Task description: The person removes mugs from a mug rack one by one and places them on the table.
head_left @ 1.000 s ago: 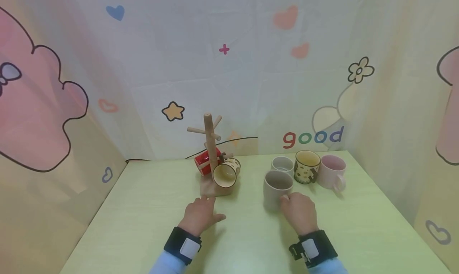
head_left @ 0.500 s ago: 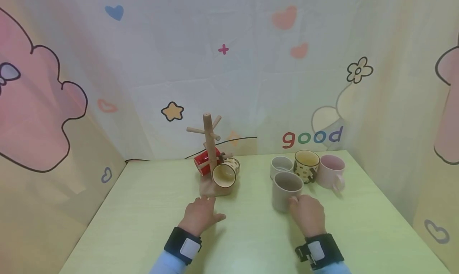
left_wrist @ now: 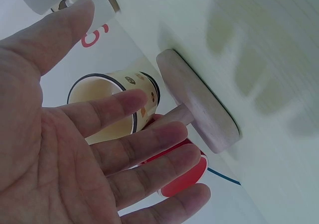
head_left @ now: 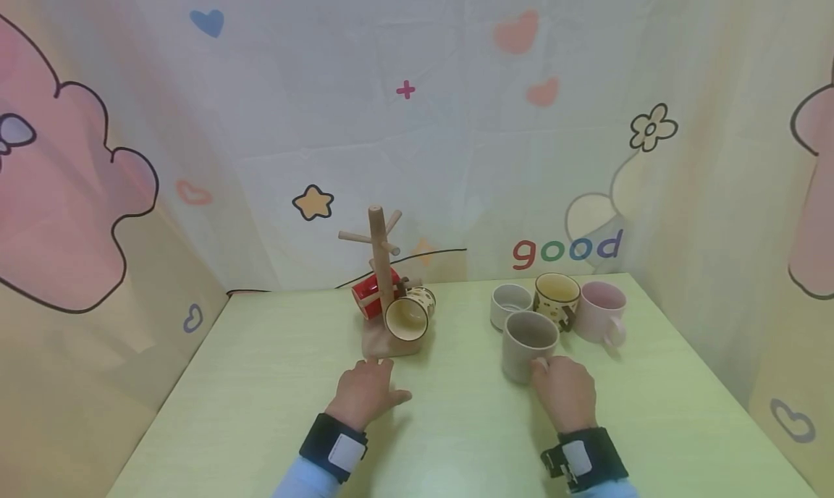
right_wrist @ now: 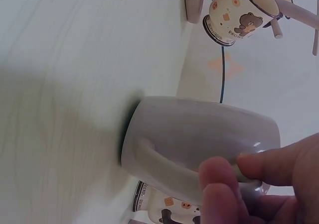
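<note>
Grey mug [head_left: 520, 360] — handle mostly hidden by the right hand [head_left: 565, 391] in head view. Red mug [head_left: 369, 307] sits partly behind the rack post [head_left: 381, 255]. Left wrist view crops the left hand [left_wrist: 65, 154] at left and bottom edges.

Head view: "good" [head_left: 572, 250] on the backdrop [head_left: 417, 150], right of centre; pink plus sign [head_left: 406, 90] there too, upper middle. Right wrist view, upper right: bear mug [right_wrist: 241, 12] reads "BRO…", rest unclear.

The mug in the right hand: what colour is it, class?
The mug is grey, with no pattern showing; the right wrist view shows it best.
</note>
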The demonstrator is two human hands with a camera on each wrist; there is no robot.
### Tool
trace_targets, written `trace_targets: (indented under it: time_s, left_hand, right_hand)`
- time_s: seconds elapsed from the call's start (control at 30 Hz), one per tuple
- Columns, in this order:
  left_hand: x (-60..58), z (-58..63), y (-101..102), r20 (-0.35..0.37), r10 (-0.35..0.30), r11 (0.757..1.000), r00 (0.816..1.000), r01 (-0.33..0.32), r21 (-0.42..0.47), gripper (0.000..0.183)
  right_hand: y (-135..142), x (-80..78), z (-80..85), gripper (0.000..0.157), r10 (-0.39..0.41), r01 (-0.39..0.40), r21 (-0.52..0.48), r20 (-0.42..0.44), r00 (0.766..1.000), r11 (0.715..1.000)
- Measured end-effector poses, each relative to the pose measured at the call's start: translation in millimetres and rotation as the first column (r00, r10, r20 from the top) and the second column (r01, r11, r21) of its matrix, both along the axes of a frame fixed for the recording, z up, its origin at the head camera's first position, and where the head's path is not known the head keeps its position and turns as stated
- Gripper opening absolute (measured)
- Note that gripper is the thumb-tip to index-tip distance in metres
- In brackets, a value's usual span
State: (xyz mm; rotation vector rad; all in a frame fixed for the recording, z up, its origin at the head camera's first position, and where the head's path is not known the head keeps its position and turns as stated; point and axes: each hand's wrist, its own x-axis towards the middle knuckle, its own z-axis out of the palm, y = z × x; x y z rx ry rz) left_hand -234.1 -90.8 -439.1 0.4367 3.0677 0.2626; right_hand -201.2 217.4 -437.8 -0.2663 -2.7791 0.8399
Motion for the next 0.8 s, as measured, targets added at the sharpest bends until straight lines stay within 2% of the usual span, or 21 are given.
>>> trace_targets:
  time_s: [0.37, 0.57, 0.8]
  left_hand:
    - [1.2, 0.9, 1.7, 0.009, 0.005, 1.0, 1.0, -0.005, 0.0, 0.061]
    - [0.2, -1.9, 1.5, 0.017, 0.007, 1.0, 1.0, -0.007, -0.004, 0.063]
    - [0.0, -2.8, 1.1, 0.021, 0.004, 1.0, 1.0, -0.004, 0.003, 0.063]
  right_hand:
    - [-3.4, 0.6, -0.3, 0.037, -0.015, 0.015, 0.003, 0.059, 0.998, 1.0]
    - [-5.0, -0.2, -0.9, 0.038, 0.004, -0.004, -0.017, 0.039, 0.999, 1.0]
    - [-7.1, -1.4, -1.8, 0.038, 0.005, -0.003, -0.037, 0.055, 0.998, 0.999]
